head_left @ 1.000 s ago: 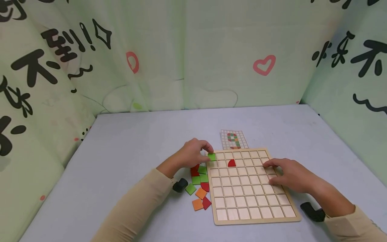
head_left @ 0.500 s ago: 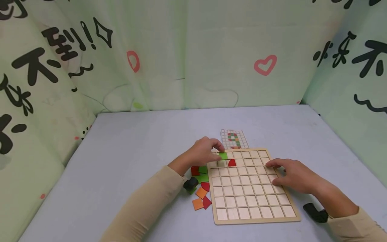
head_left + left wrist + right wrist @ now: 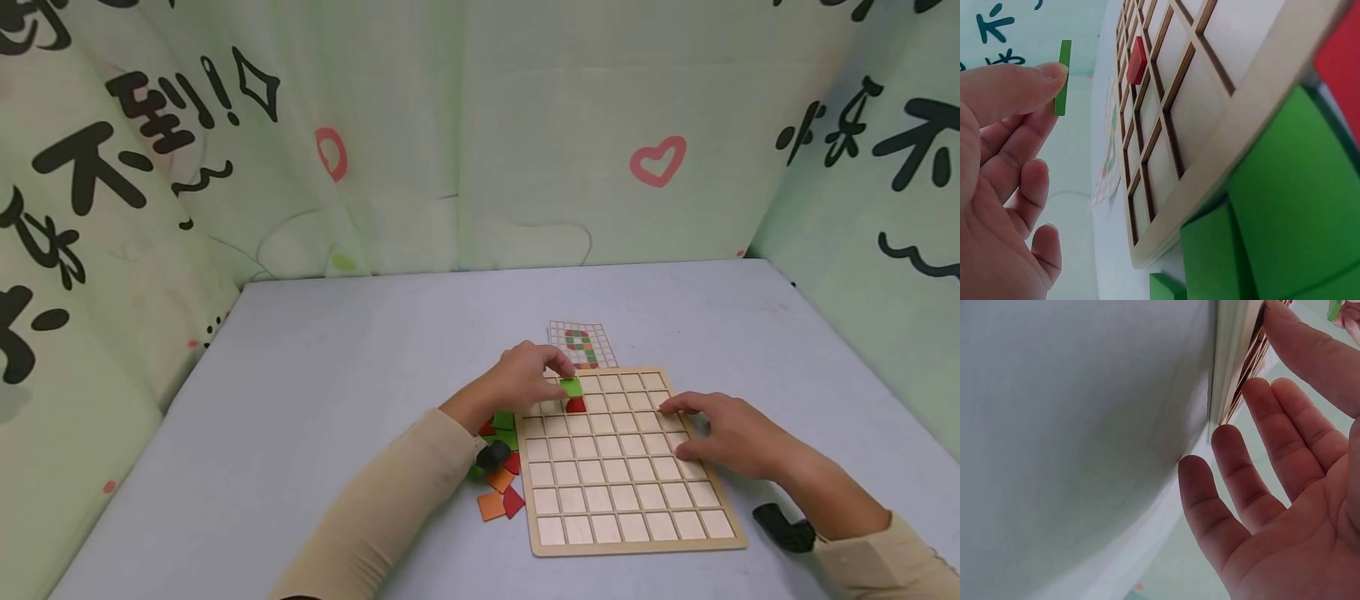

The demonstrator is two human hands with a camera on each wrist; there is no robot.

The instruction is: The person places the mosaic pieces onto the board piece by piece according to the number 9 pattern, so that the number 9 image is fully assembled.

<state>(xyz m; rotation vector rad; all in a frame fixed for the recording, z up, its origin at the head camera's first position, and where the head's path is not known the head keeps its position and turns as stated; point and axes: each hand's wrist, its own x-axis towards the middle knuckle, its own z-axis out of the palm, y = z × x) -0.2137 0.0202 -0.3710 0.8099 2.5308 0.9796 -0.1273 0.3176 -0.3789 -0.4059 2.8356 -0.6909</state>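
Between thumb and forefinger, the left hand (image 3: 517, 379) pinches a green square tile (image 3: 572, 387) over the far part of the wooden grid board (image 3: 637, 549). Just below that tile in the head view, a red rounded tile (image 3: 576, 405) lies in a cell. In the left wrist view the green tile (image 3: 1064, 78) is seen edge-on, held clear of the board by the left hand (image 3: 1010, 131). The right hand (image 3: 731, 433) rests with its thumb and fingers on the board's right edge; in the right wrist view its fingers (image 3: 1260, 494) are spread and nearly straight.
Loose green, red and orange tiles (image 3: 491, 506) lie along the board's left side, partly hidden by the left wrist's black camera (image 3: 493, 456). A pattern card (image 3: 600, 343) lies beyond the board. Printed curtains (image 3: 525, 167) stand around the table (image 3: 337, 333).
Carrying the green tile, my left hand has moved rightward from the board's far left corner to above the red tile. The right hand has shifted only slightly.
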